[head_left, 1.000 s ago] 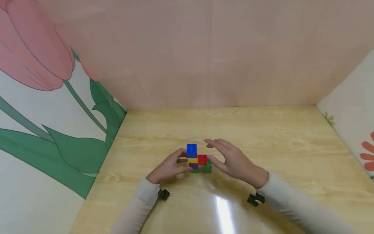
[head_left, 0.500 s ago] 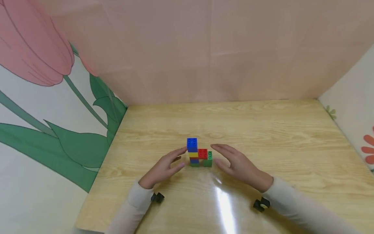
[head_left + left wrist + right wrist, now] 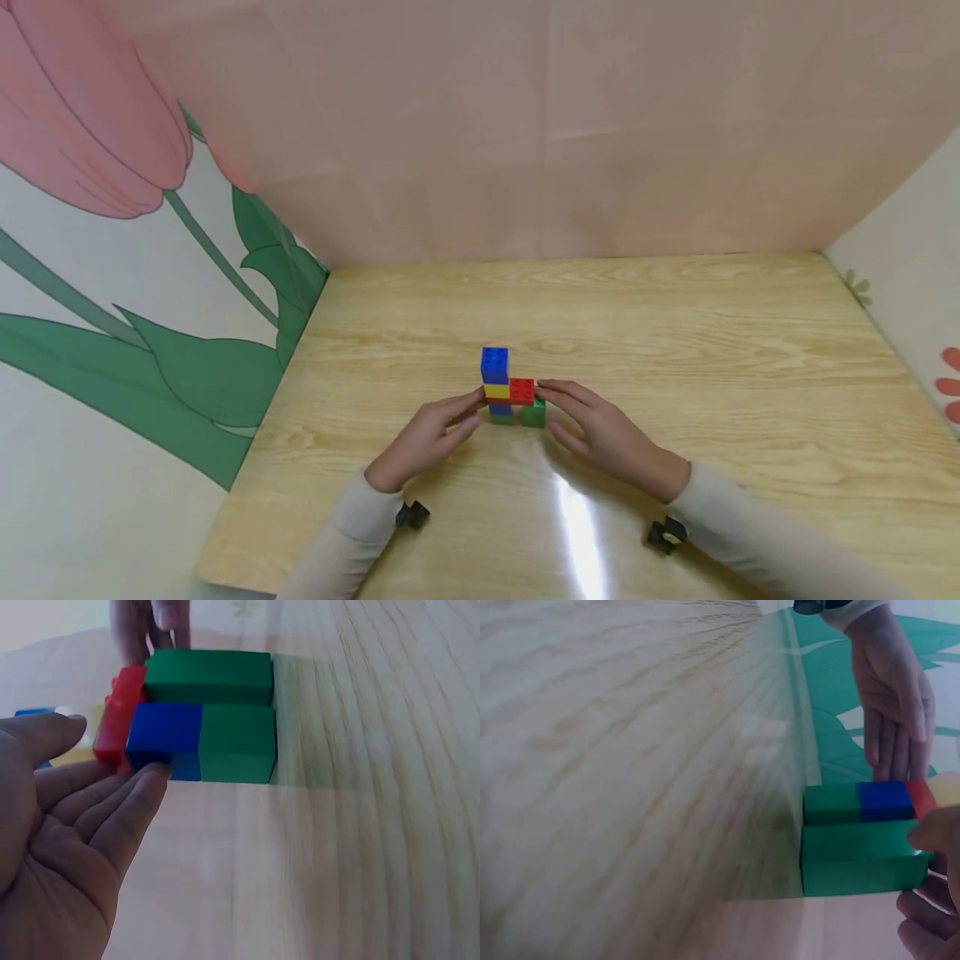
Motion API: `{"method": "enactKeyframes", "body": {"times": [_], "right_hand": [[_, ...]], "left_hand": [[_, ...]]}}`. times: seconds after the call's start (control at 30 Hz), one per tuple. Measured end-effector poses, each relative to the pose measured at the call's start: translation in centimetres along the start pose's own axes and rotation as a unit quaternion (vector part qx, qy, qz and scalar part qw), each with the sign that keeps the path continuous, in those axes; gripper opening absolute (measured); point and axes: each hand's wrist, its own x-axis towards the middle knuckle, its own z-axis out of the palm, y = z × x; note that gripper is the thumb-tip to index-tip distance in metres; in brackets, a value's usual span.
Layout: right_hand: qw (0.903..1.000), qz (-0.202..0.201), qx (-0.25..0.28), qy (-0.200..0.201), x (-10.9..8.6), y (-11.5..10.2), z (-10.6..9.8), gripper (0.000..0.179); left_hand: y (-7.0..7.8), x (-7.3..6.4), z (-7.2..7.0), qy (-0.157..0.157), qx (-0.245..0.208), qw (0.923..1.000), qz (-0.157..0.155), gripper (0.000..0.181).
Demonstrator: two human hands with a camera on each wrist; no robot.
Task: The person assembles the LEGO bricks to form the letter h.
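Note:
A small structure of toy building bricks stands on the table. Its left column has a blue brick (image 3: 495, 365) on top, then a yellow brick (image 3: 497, 390), a red brick (image 3: 522, 391) reaching to the right, a lower blue brick (image 3: 165, 739) and a green brick (image 3: 238, 742) at the base. A taller green brick (image 3: 862, 859) supports the red one's right end. My left hand (image 3: 427, 437) has its fairly straight fingertips against the column's left side, thumb apart. On the other side, my right hand (image 3: 611, 429) reaches its extended fingers to the right end, thumb near the green brick.
The light wood-grain table (image 3: 675, 333) lies under both forearms. A pink cloth wall (image 3: 540, 133) rises behind it, and a tulip-patterned panel (image 3: 195, 400) stands along the left. Black wrist cameras (image 3: 663, 535) sit on both cuffs.
Half a second ago both hands stood slightly apart from the bricks; now they have moved inward against its sides. A second ago the left fingers were closer around the column. The bricks keep their arrangement.

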Motion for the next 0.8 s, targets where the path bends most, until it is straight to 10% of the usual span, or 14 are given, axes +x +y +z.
{"method": "enactKeyframes", "body": {"times": [0.33,0.8], "right_hand": [[0.9983,0.034,-0.01,0.045,0.6,1.1,-0.3,0.054],[0.9904,0.135,-0.024,0.017,1.8,5.3,-0.6,0.044]], "left_hand": [[1.0,3.0,0.6,0.024,0.007,0.9996,-0.015,0.049],[1.2,10.1,1.9,0.049,0.025,0.991,-0.122,0.05]]}}
